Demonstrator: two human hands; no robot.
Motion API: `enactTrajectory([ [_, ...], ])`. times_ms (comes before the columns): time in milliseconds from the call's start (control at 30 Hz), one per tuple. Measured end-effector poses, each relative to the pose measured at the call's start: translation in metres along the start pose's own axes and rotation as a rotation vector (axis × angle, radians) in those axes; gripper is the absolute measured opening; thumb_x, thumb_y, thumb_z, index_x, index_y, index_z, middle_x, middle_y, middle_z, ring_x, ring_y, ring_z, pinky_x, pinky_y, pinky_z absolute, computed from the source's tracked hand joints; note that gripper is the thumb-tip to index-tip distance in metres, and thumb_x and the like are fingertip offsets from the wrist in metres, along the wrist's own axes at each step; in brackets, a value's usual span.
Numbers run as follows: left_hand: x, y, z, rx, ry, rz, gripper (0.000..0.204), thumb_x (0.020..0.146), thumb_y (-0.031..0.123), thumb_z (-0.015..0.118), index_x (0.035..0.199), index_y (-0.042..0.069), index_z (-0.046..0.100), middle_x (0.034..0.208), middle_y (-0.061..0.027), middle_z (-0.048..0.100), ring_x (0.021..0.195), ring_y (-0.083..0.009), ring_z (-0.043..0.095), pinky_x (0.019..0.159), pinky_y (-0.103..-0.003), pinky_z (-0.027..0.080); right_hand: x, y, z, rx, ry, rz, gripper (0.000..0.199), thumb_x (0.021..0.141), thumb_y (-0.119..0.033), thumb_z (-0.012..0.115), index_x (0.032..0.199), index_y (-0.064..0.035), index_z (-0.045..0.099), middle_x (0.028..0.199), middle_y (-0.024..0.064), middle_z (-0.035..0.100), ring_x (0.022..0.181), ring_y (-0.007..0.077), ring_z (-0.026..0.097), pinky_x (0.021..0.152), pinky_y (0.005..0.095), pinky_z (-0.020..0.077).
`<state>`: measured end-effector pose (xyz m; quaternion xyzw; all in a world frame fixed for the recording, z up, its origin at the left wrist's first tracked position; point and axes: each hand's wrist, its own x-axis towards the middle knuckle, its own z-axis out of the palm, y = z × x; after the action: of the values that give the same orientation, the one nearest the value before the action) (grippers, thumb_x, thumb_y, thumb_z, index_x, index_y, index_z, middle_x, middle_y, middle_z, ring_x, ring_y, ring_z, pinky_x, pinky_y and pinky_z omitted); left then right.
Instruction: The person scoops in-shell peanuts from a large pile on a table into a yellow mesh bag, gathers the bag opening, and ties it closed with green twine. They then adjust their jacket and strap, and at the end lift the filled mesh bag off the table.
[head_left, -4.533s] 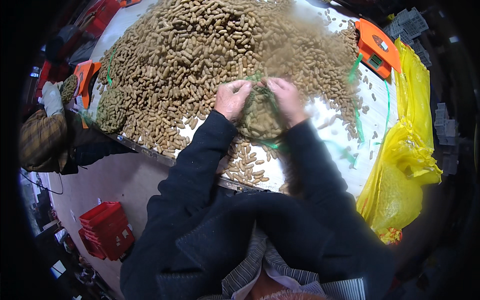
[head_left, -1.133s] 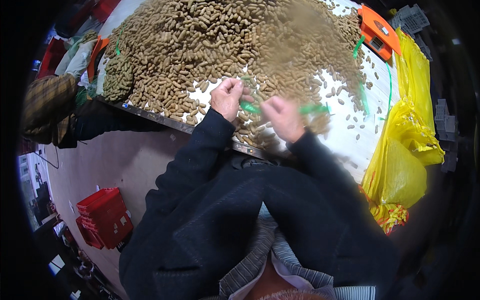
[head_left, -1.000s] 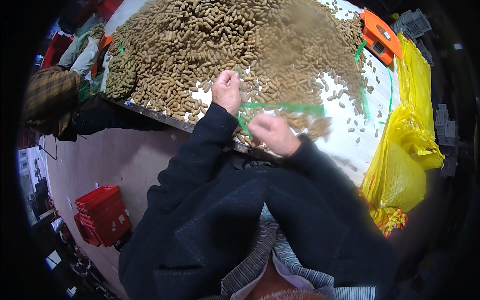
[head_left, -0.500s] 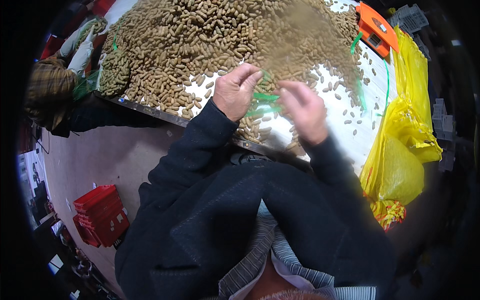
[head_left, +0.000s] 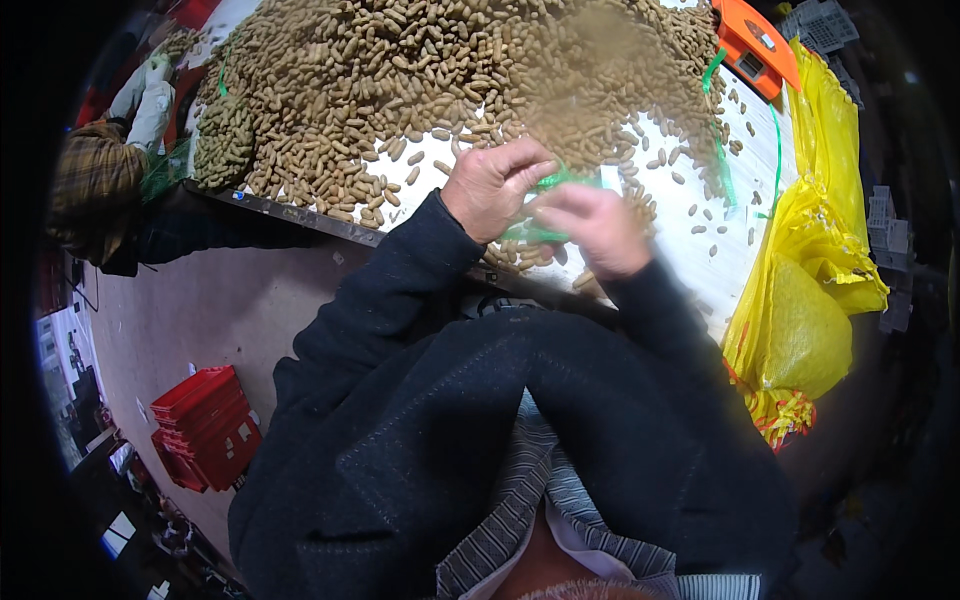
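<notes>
- Where peanuts (head_left: 420,80) thin out on the tabletop (head_left: 720,250), the left hand (head_left: 490,185) and right hand (head_left: 590,228) meet.
- Both grips are clamped on green mesh (head_left: 545,205).

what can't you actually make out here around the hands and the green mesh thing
- Green mesh bag, head view: mostly covered by the left hand and right hand; whether it holds peanuts cannot be told.
- Right hand's fingers: motion-blurred, so the grip is unclear.
- Peanut pile: its top is cut off by the upper edge, and a blurred patch hides pods near the middle.
- Orange scale: display too small to read.
- Table near edge: hidden behind the dark sleeves.
</notes>
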<state>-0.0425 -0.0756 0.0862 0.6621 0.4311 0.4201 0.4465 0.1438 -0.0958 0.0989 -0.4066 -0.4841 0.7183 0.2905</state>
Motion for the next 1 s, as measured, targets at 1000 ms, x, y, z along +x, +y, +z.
enactTrajectory([
  [1000,-0.034,0.023,-0.005,-0.258,-0.119,-0.465,0.030,0.087,0.014,0.076,0.108,-0.008,0.069,0.091,-0.0076,0.072,0.081,-0.0092,0.064,0.073,-0.023,0.053,0.006,0.014,0.003,-0.273,0.228,-0.129,0.022,0.088,-0.014,0.075,0.077,-0.0028,0.059,0.063,-0.0023,0.056,0.055,0.0021,0.046,0.047,0.0210,0.0374],
])
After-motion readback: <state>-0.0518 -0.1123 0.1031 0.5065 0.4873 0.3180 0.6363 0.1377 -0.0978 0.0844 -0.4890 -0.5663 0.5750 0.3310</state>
